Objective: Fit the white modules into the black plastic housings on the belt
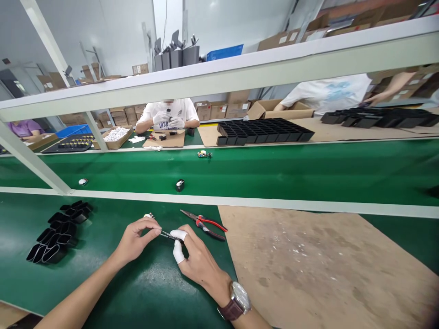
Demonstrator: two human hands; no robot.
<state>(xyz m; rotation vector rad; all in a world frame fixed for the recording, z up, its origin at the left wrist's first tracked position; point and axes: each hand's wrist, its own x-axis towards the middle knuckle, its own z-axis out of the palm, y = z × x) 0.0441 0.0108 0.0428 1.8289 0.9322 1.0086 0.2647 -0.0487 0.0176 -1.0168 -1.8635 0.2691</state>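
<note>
Over the green tabletop, my left hand pinches one end of a thin metallic strip-like piece. White covers sit on the thumb and forefinger of my right hand, which is closed on the other end, where a small dark part shows between the fingertips. What exactly that part is, I cannot make out. Just beyond my left fingertips lies a small white and metallic item. Red-handled pliers rest on the table beyond my right hand.
Black oval tubes stand at the left. Cardboard with white scraps covers the right side. A pale rail borders a green belt carrying small parts. Across it, a person works near black trays; a shelf beam crosses above.
</note>
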